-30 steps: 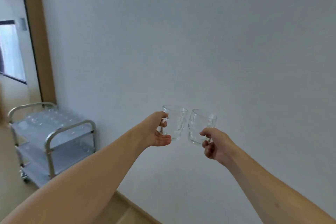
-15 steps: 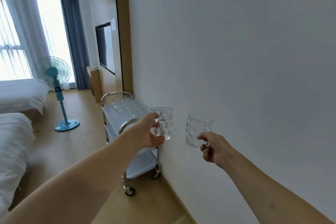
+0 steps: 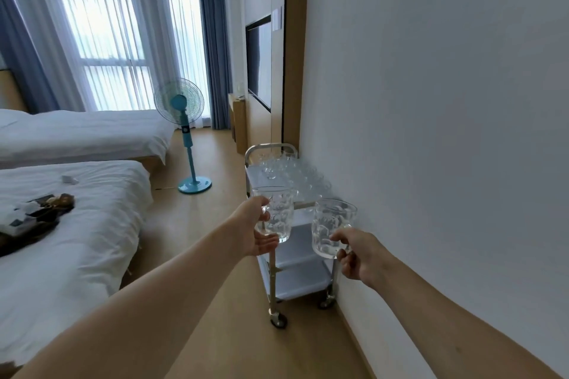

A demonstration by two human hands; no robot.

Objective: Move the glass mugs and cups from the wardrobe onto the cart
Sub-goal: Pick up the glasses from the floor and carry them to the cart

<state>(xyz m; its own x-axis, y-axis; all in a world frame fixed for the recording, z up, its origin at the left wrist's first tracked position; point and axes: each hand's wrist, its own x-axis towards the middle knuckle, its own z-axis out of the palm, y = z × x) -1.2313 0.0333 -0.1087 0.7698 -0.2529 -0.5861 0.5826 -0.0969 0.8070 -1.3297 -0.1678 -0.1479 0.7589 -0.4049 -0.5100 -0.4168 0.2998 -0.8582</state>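
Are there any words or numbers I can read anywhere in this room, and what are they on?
None can be read.
The white plate on the wall above the dark screen: too small to tell whether it bears print.
The dark things on the near bed: too blurred to read.
The fan, the cart and the two glass mugs: no text shows.

I log 2 clear dimpled glass mugs (image 3: 278, 214), glossy, centre frame; cart (image 3: 272, 280) with polished metal tubing and matt pale shelves; smooth wood-look floor (image 3: 215, 224); crumpled white cloth bedding (image 3: 77, 224) at left; matt white wall (image 3: 446, 101) at right.
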